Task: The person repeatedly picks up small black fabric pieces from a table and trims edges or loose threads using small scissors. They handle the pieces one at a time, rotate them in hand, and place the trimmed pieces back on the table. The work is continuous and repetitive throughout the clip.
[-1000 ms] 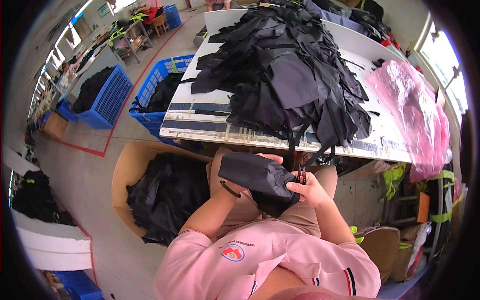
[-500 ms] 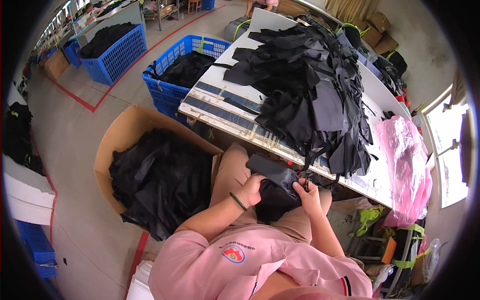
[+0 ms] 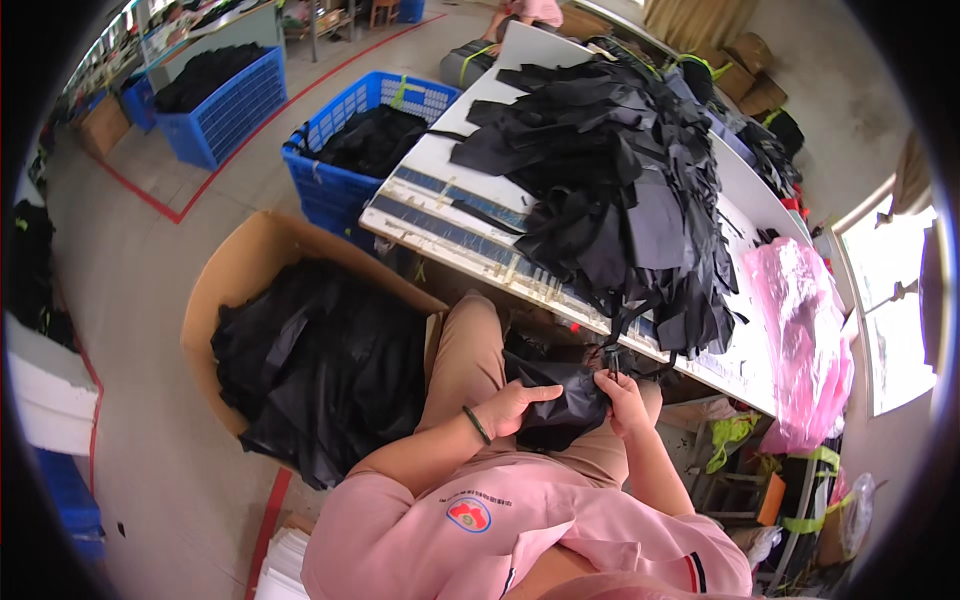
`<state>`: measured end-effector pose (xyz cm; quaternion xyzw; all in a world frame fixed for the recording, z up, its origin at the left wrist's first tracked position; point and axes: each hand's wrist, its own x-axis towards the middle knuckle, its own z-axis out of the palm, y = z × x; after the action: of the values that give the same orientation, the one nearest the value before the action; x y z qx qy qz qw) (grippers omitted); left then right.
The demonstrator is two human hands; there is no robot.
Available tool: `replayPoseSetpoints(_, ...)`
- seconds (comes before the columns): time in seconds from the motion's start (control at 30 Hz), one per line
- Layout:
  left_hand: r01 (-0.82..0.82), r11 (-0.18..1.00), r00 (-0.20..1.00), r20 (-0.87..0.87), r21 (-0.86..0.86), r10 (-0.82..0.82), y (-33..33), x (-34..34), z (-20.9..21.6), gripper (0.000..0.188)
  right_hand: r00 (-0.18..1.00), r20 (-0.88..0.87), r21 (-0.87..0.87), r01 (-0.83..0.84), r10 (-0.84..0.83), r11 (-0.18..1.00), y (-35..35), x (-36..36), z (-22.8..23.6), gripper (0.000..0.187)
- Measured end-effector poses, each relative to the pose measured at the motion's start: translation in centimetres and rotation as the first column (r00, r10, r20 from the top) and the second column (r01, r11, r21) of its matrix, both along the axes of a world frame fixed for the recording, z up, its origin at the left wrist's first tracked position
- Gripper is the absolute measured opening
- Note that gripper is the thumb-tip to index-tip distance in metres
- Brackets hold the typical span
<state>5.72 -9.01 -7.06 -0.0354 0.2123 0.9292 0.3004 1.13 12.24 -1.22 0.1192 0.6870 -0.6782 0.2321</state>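
Observation:
Over my lap hangs a black fabric piece (image 3: 568, 402), smooth and slightly shiny, held between both hands. My left hand (image 3: 512, 408) is closed on its left side, the thumb lying straight across the top of the cloth. At the right edge, my right hand (image 3: 624, 404) pinches the cloth between thumb and fingers. A slim dark tool, which looks like thread snips (image 3: 612, 362), sticks up from the right fingers; its lower part is hidden in the hand. Just beyond, straps hang off the table edge from a heap of black fabric pieces (image 3: 640, 190).
The white table (image 3: 440, 215) carries the heap and pink plastic wrap (image 3: 795, 340). At my left stands a cardboard box (image 3: 225, 270) full of black cloth. Behind it is a blue crate (image 3: 330, 190), with another blue crate (image 3: 225, 120) farther off. A person (image 3: 535, 12) is at the far side.
The flat dark panel that stood up over my left hand has folded down out of sight. My left thumb now lies stretched over the cloth, and both hands have come slightly lower.

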Motion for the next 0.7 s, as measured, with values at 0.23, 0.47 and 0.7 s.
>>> replayPoseSetpoints(0.23, 0.013, 0.999, 0.996, -0.090, -0.038, -0.016, -0.5, -1.1, 2.6, 0.041, 0.994, -0.054, -0.009, -0.094, 0.094, 0.996, 0.2, 0.5, 2.3, 0.011)
replayPoseSetpoints(0.47, -0.030, 0.992, 0.980, -0.200, -0.122, 0.005, 0.4, -2.2, 3.4, 0.046, 0.983, -0.133, -0.065, -0.134, 0.124, 0.989, 3.4, -0.1, 3.1, 0.015)
replayPoseSetpoints(0.7, -0.219, 0.869, 0.927, -0.372, -0.444, 0.044, 1.0, -4.2, 5.6, 0.033, 0.936, -0.341, 0.030, -0.084, 0.089, 0.996, 5.2, -0.2, 6.8, 0.018)
